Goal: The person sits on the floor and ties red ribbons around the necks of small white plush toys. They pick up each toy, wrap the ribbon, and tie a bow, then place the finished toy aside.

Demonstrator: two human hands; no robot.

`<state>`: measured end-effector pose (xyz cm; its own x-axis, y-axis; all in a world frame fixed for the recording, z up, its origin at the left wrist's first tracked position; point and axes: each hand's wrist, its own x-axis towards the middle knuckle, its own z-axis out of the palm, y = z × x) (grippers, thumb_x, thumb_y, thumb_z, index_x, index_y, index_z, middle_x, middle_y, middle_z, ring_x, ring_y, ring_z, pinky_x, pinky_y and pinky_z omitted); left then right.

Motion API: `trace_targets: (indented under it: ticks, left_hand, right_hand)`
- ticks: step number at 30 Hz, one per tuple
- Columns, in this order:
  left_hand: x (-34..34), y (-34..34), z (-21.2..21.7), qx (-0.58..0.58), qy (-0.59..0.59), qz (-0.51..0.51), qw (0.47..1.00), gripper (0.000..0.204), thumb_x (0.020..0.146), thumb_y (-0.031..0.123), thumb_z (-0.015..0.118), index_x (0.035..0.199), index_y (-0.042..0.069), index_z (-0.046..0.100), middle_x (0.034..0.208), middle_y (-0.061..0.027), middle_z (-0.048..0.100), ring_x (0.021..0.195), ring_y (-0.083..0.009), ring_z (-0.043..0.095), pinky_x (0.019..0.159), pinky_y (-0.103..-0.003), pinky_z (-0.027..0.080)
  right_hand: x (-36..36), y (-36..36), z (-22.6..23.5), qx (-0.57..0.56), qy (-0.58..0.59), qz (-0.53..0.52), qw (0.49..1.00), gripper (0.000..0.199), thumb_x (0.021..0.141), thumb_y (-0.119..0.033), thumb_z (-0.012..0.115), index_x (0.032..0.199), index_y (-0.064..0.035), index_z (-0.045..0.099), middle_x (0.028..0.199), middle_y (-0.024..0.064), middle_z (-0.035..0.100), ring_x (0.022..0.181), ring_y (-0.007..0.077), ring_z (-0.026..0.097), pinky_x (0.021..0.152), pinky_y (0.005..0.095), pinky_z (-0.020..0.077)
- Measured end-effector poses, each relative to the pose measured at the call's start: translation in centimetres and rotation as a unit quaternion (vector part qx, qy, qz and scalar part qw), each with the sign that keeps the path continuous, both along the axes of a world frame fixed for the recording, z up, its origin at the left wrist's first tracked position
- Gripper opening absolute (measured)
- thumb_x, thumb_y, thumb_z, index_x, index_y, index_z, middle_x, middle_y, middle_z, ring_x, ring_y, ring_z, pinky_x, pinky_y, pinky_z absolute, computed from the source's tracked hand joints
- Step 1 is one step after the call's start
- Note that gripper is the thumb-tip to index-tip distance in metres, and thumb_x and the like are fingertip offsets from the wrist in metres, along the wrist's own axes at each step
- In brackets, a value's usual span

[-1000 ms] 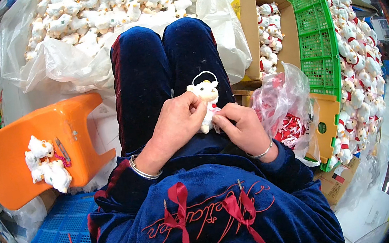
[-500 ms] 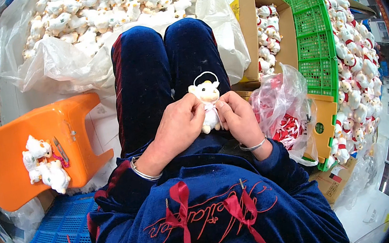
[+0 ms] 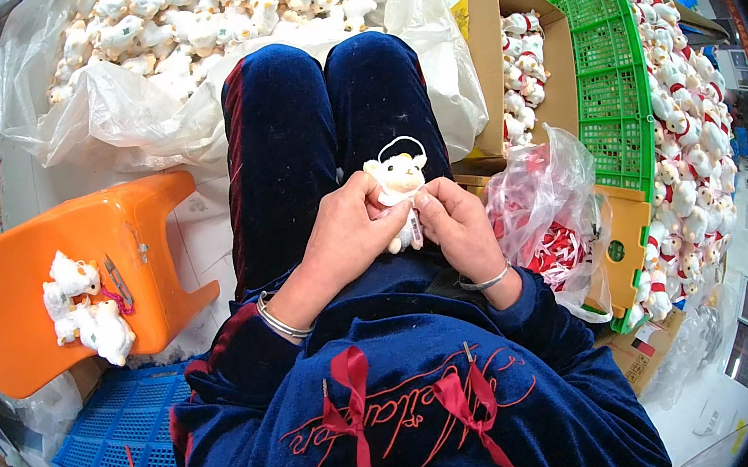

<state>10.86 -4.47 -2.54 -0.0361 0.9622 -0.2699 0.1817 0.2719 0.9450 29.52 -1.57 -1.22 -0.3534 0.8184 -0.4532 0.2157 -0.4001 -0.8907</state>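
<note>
A small white plush animal toy [image 3: 397, 177] with a cream muzzle and a white hanging loop on its head is held upright over my lap. My left hand [image 3: 342, 231] is closed on the toy's side and neck, fingers partly behind it. My right hand [image 3: 458, 229] pinches thumb against forefinger at the front of the neck, close to the left fingertips; what lies in that pinch is too small to make out. A small printed tag shows on the toy's lower body, between the hands.
An orange stool [image 3: 14, 316] at left bears several white plush toys [image 3: 90, 310] and small snips [image 3: 118, 279]. Ahead lies a plastic sheet [image 3: 109, 109] heaped with toys. At right stand a cardboard box [image 3: 490, 71], a bag of red ribbons [image 3: 556, 255] and a green crate [image 3: 608, 82].
My left hand has shifted inward across the toy's chest, and the fingertips of both hands have come together below its muzzle. The toy's head tilts slightly more.
</note>
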Motion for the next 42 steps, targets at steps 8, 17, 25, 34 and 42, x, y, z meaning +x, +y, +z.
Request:
trace_targets:
  ticks: [8, 17, 25, 34, 42]
  left_hand:
    - [-0.3, 0.1, -0.3, -0.036, -0.002, -0.024, 0.999, 0.026, 0.086, 0.018, 0.075, 0.092, -0.003, 0.060, 0.075, -0.0130, 0.068, 0.069, -0.0159, 0.068, 0.065, -0.031, 0.055]
    - [-0.3, -0.2, -0.4, -0.038, -0.066, 0.003, 0.997, 0.024, 0.094, 0.021, 0.072, 0.087, -0.001, 0.064, 0.067, -0.0001, 0.060, 0.060, -0.0035, 0.051, 0.053, -0.024, 0.042]
    - [-0.2, 0.2, 0.2, -0.006, 0.013, -0.007, 1.000, 0.032, 0.095, 0.026, 0.071, 0.084, -0.004, 0.067, 0.064, -0.0094, 0.066, 0.057, -0.0123, 0.064, 0.053, -0.031, 0.050]
    - [-0.9, 0.0, -0.1, -0.076, -0.139, 0.001, 0.987, 0.021, 0.099, 0.020, 0.068, 0.094, -0.001, 0.071, 0.081, 0.0000, 0.068, 0.073, -0.0037, 0.058, 0.064, -0.023, 0.048]
    - [-0.5, 0.0, -0.7, -0.075, -0.157, -0.028, 0.984, 0.020, 0.100, 0.019, 0.066, 0.099, -0.001, 0.069, 0.083, 0.0007, 0.068, 0.075, -0.0035, 0.058, 0.066, -0.023, 0.049]
  right_hand:
    - [-0.2, 0.3, -0.8, -0.060, 0.040, -0.029, 0.997, 0.022, 0.107, -0.020, 0.056, 0.093, -0.0039, 0.060, 0.076, -0.0045, 0.055, 0.063, 0.0023, 0.047, 0.055, 0.0202, 0.0383]
    - [0.2, -0.1, 1.3, 0.001, -0.042, 0.011, 0.999, 0.026, 0.107, -0.022, 0.057, 0.091, -0.0019, 0.062, 0.075, -0.0021, 0.059, 0.062, 0.0039, 0.049, 0.055, 0.0224, 0.0399]
    - [0.1, -0.9, 1.5, 0.045, -0.053, 0.035, 0.997, 0.018, 0.102, -0.015, 0.064, 0.092, 0.0008, 0.064, 0.079, 0.0007, 0.066, 0.073, 0.0062, 0.058, 0.066, 0.0234, 0.0477]
    - [0.7, -0.6, 1.1, 0.014, -0.017, 0.059, 0.998, 0.017, 0.102, -0.014, 0.065, 0.092, -0.0003, 0.063, 0.082, -0.0004, 0.066, 0.075, 0.0053, 0.057, 0.068, 0.0228, 0.0470]
    - [0.9, -0.2, 1.5, -0.025, -0.031, 0.080, 0.996, 0.018, 0.097, -0.013, 0.064, 0.105, 0.0023, 0.067, 0.085, -0.0017, 0.065, 0.075, 0.0039, 0.054, 0.066, 0.0233, 0.0457]
